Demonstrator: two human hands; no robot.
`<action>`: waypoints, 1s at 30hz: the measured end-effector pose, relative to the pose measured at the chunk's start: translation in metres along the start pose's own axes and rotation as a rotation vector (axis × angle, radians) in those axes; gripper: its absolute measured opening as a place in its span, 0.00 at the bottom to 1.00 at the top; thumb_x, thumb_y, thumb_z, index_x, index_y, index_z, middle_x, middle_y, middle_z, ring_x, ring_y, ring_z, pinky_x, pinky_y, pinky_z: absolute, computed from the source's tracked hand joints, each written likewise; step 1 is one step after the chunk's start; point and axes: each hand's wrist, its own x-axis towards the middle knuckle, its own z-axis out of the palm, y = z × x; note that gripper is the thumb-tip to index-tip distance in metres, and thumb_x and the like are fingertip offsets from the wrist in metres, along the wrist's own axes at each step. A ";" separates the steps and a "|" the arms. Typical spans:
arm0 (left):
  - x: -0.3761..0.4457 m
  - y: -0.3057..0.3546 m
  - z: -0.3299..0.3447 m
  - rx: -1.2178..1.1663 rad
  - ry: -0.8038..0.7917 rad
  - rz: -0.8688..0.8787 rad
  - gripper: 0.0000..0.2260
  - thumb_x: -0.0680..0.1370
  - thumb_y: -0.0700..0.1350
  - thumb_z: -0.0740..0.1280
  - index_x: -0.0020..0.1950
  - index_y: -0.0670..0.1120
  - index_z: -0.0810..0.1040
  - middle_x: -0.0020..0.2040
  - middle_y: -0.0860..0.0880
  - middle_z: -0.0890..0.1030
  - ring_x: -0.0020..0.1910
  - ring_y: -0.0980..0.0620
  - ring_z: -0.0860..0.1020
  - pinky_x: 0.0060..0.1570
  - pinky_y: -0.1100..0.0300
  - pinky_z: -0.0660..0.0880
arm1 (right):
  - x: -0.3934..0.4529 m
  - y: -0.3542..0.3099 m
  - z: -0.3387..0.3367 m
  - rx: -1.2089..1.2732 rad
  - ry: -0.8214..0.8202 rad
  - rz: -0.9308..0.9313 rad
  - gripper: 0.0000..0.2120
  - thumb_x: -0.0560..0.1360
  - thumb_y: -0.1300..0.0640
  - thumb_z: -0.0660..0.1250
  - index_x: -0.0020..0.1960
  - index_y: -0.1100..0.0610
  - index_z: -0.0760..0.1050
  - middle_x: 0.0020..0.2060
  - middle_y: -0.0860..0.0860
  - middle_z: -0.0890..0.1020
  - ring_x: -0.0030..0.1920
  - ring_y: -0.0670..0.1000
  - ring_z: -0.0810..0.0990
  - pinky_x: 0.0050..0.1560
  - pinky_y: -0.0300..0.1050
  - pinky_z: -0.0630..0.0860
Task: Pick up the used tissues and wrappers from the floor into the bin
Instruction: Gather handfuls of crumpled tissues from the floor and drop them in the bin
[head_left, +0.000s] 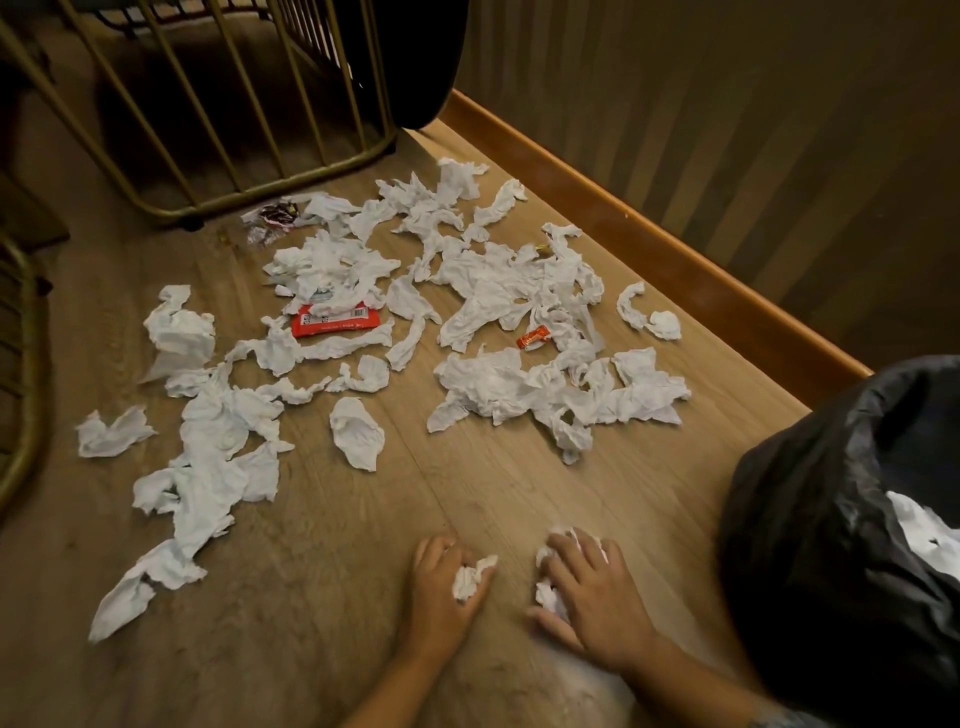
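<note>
— Gripping anything, those hands?
— Both. The left hand curls its fingers round a small crumpled tissue. The right hand lies low on the floor, fingers bent over another wad.
— And the litter?
— White tissues lie strewn across the floor's middle, with a red wrapper and a small orange wrapper among them. The bin, lined in black, stands at the floor's right edge near the right hand, with white tissue inside.

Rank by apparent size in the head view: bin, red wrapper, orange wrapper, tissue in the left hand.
1. Black-lined bin, nearest the camera.
2. Red wrapper, partly covered.
3. Tissue in left hand and orange wrapper: unsure; the tissue is nearer, partly hidden.
</note>
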 end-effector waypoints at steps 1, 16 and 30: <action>-0.001 0.005 0.000 -0.034 -0.022 0.001 0.06 0.71 0.47 0.70 0.39 0.46 0.75 0.41 0.53 0.73 0.41 0.54 0.71 0.41 0.59 0.71 | -0.001 0.001 0.001 -0.004 0.035 -0.020 0.18 0.77 0.38 0.59 0.54 0.51 0.75 0.57 0.52 0.78 0.57 0.57 0.76 0.47 0.51 0.74; 0.112 0.199 -0.062 -0.352 0.178 0.312 0.09 0.74 0.54 0.71 0.41 0.49 0.81 0.38 0.54 0.82 0.40 0.58 0.79 0.39 0.66 0.73 | 0.012 0.006 -0.210 0.170 0.832 0.301 0.10 0.76 0.45 0.68 0.51 0.51 0.80 0.42 0.49 0.77 0.41 0.48 0.75 0.33 0.46 0.72; 0.056 0.420 0.007 -0.635 -0.215 0.502 0.06 0.80 0.44 0.58 0.56 0.49 0.70 0.52 0.53 0.74 0.52 0.58 0.71 0.54 0.64 0.71 | -0.126 0.107 -0.303 0.181 0.754 1.103 0.17 0.78 0.44 0.61 0.56 0.57 0.75 0.55 0.58 0.75 0.56 0.58 0.73 0.50 0.51 0.72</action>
